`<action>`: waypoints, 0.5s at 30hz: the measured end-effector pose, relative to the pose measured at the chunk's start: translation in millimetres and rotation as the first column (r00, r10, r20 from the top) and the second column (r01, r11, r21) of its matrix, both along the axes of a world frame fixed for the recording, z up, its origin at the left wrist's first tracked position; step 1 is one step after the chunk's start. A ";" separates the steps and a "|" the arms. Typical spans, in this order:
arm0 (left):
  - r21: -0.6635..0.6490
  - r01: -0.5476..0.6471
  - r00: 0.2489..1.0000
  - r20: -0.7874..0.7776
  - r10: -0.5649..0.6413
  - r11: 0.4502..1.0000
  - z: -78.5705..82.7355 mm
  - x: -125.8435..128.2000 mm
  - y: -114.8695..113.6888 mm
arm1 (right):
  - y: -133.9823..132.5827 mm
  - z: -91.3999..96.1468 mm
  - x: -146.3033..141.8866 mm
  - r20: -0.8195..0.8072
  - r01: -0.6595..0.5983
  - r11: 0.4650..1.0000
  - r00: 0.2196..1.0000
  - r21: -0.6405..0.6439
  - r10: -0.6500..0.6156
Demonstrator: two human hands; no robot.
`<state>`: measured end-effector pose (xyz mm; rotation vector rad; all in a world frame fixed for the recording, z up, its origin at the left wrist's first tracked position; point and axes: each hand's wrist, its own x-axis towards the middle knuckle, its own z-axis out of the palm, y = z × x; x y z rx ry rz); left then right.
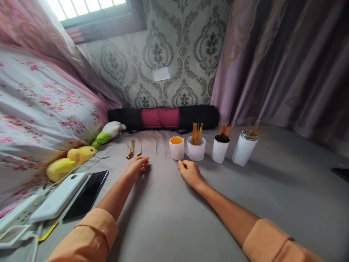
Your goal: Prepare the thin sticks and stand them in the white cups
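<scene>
My left hand rests low over the grey sheet, its fingers loosely curled together, with nothing visible in them. Just beyond it lie a small bundle of gold-coloured sticks with bent ends and a single gold stick. My right hand is closed, thumb and index finger near the base of a white-wrapped cup with an orange inside. No object shows in that hand. To the right stand a wide white tub and a white-wrapped cup with a dark top, both bearing upright thin sticks.
A white-wrapped jar with orange-brown sticks leans at the row's right end. A black and maroon roll lies along the wall. On the left are plush toys, a phone, a power bank and a power strip.
</scene>
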<state>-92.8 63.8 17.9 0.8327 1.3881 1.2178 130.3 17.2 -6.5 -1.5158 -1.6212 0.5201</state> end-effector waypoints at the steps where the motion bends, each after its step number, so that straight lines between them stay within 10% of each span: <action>1: 0.013 -0.003 1.000 -0.025 0.003 1.000 0.5 -1.9 1.5 | -0.2 0.3 -0.1 0.002 0.000 1.000 1.000 -0.003 0.000; 15: 0.039 -0.002 0.952 -0.306 0.014 0.999 13.4 -8.1 10.0 | -0.5 0.5 -0.1 0.001 -0.012 1.000 1.000 -0.002 0.012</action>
